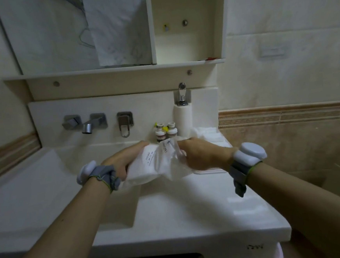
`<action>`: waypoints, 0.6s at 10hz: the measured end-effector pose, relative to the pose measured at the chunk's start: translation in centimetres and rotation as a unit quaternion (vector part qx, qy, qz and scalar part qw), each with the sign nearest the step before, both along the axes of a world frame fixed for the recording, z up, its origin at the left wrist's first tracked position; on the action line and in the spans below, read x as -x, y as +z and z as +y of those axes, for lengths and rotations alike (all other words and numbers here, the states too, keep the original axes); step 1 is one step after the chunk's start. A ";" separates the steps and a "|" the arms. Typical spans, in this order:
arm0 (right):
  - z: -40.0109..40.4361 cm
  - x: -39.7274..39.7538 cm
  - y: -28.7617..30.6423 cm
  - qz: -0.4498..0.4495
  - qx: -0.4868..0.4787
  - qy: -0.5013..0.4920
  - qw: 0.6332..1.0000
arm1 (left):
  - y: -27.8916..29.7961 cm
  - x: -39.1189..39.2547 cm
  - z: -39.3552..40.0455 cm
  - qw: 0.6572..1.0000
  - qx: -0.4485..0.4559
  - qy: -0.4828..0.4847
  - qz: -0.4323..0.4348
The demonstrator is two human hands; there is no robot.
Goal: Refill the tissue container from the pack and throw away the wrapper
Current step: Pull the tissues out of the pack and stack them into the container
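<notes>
A white tissue pack (147,167) in a clear, crinkled plastic wrapper (173,149) with small printed text is held over the vanity top. My left hand (122,160) grips the pack's left end. My right hand (203,153) is closed on the loose wrapper at the right end. Behind my right hand lies a white tray-like tissue container (208,135) with white tissues in it, partly hidden by the hand. Both wrists carry grey straps with white sensor pods.
A sink basin (47,179) lies at the left, with a wall faucet (87,127) above it. Two small bottles (166,132) and a white cylindrical dispenser (182,117) stand at the back. A shelf and mirror hang overhead. The vanity's front edge (194,243) is near me.
</notes>
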State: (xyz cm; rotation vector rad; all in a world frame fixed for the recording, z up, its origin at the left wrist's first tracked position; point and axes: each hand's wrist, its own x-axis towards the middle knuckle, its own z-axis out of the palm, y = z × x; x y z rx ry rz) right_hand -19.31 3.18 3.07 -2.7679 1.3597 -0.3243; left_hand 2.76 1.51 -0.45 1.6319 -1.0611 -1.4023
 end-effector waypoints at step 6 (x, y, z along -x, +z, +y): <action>0.1 0.5 2.1 0.031 -0.011 -0.054 0.998 | 1.4 1.0 0.9 0.961 0.194 0.026 -0.194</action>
